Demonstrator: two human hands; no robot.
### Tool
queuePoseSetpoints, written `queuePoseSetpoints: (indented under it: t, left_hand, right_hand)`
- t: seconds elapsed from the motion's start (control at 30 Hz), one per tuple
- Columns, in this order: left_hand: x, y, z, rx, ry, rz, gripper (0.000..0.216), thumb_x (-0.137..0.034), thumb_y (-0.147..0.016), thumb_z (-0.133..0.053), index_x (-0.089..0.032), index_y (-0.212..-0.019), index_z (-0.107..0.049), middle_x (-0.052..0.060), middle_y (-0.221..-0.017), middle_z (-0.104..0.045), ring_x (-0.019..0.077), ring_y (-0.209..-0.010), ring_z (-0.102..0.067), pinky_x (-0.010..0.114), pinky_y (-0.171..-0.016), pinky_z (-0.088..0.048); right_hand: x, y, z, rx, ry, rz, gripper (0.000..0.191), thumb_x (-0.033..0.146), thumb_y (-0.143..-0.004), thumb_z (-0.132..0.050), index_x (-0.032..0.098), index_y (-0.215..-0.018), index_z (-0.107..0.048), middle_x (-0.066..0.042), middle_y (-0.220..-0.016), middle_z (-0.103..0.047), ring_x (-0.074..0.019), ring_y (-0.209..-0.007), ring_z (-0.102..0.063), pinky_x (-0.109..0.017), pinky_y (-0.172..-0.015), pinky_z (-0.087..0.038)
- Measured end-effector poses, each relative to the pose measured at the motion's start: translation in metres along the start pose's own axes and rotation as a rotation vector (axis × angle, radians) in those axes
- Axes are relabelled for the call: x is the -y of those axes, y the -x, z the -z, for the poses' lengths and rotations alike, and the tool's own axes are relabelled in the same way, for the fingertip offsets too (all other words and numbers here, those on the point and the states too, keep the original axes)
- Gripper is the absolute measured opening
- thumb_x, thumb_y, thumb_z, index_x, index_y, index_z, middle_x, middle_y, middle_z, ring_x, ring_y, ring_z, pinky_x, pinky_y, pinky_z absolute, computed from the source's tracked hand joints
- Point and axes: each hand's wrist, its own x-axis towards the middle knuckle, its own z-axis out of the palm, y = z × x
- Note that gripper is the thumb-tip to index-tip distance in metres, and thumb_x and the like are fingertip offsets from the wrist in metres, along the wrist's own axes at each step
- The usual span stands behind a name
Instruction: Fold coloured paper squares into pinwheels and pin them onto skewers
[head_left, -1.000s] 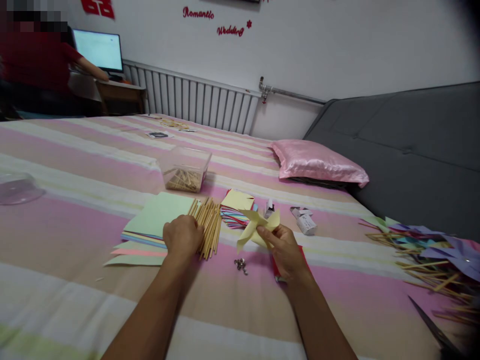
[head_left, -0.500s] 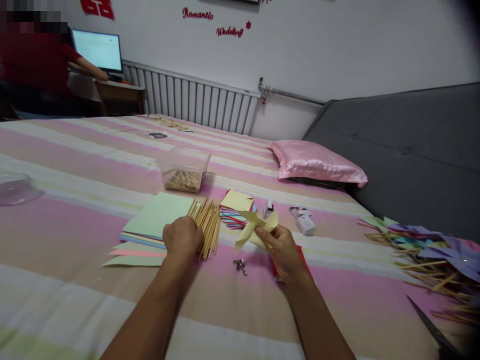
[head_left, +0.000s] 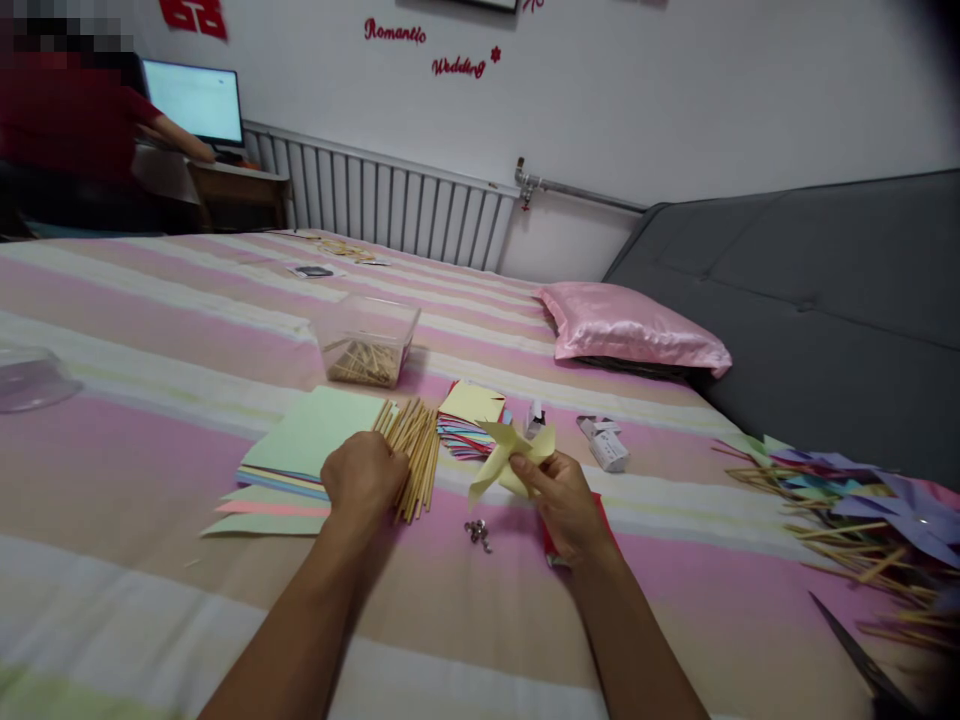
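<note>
My left hand (head_left: 364, 478) is closed at the near left side of a bundle of thin wooden sticks (head_left: 420, 455); its fingertips are on the sticks, and how many it grips is hidden. In my right hand (head_left: 562, 500), a pale yellow paper pinwheel (head_left: 502, 465) is pinched between thumb and fingers, its blades curled. Between the hands lies a small heap of metal fasteners (head_left: 477, 534). Cut paper squares (head_left: 471, 405) are stacked just behind the pinwheel. A red packet (head_left: 600, 515) is partly covered by my right hand.
Paper sheets (head_left: 315, 430) lie left of the sticks. Behind them stands a clear tub (head_left: 367, 340) of short sticks. Small white boxes (head_left: 607, 448) are right of the squares. Finished pinwheels (head_left: 892, 510) and scissors (head_left: 855, 645) lie far right. A person (head_left: 75, 140) sits at a monitor.
My left hand has shifted very slightly against the sticks. The right hand keeps the pinwheel in nearly the same place. The whole view has drifted a little.
</note>
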Motion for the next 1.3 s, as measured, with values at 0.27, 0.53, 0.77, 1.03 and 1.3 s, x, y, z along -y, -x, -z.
queuePoseSetpoints:
  t: [0.27,0.53,0.77,1.03,1.3]
  left_hand:
    - [-0.004,0.002,-0.008,0.177,0.791,-0.417,0.017,-0.033,-0.071,-0.057,-0.017,-0.069,-0.063,0.004,-0.066,-0.067,0.0171,-0.063,-0.063,0.025,-0.058,-0.046]
    - [-0.011,0.016,0.0,0.475,0.878,-0.615,0.013,-0.028,-0.074,-0.06,-0.016,-0.073,-0.063,-0.004,-0.052,-0.055,0.0079,-0.042,-0.047,0.018,-0.041,-0.033]
    - [-0.011,0.017,-0.002,0.522,0.89,-0.548,0.021,-0.036,-0.074,-0.061,-0.015,-0.077,-0.066,-0.005,-0.044,-0.051,0.0081,-0.033,-0.042,0.019,-0.034,-0.028]
    - [-0.007,0.012,0.003,0.444,1.339,-0.287,0.015,-0.023,-0.057,-0.079,-0.016,-0.067,-0.07,0.001,-0.062,-0.068,0.0091,-0.054,-0.057,0.017,-0.05,-0.042]
    - [-0.016,0.016,0.011,0.455,1.897,-0.028,0.024,-0.016,-0.047,-0.085,-0.014,-0.067,-0.072,0.001,-0.069,-0.069,0.007,-0.061,-0.061,0.014,-0.059,-0.049]
  right_hand:
    - [0.007,-0.004,0.011,0.046,-0.137,0.075,0.03,0.03,-0.062,-0.08,0.018,-0.088,-0.07,-0.003,-0.084,-0.072,-0.0171,-0.082,-0.065,-0.027,-0.075,-0.05]
    - [0.025,-0.007,0.018,-0.148,-0.406,0.136,0.028,0.028,-0.055,-0.084,0.022,-0.076,-0.068,0.002,-0.077,-0.071,-0.0154,-0.083,-0.067,-0.021,-0.065,-0.053]
    - [0.026,-0.001,0.013,-0.078,-0.35,0.038,0.03,0.026,-0.053,-0.085,0.02,-0.075,-0.066,0.004,-0.069,-0.068,-0.0086,-0.059,-0.061,-0.016,-0.051,-0.05]
    - [0.028,-0.001,0.021,-0.104,-0.416,0.102,0.028,0.027,-0.055,-0.084,0.021,-0.074,-0.065,0.005,-0.067,-0.064,-0.0086,-0.066,-0.061,-0.016,-0.061,-0.053]
    - [0.017,0.005,0.003,0.077,-0.375,0.067,0.022,0.034,-0.06,-0.082,0.024,-0.072,-0.066,0.003,-0.067,-0.061,-0.0087,-0.063,-0.056,-0.016,-0.058,-0.05]
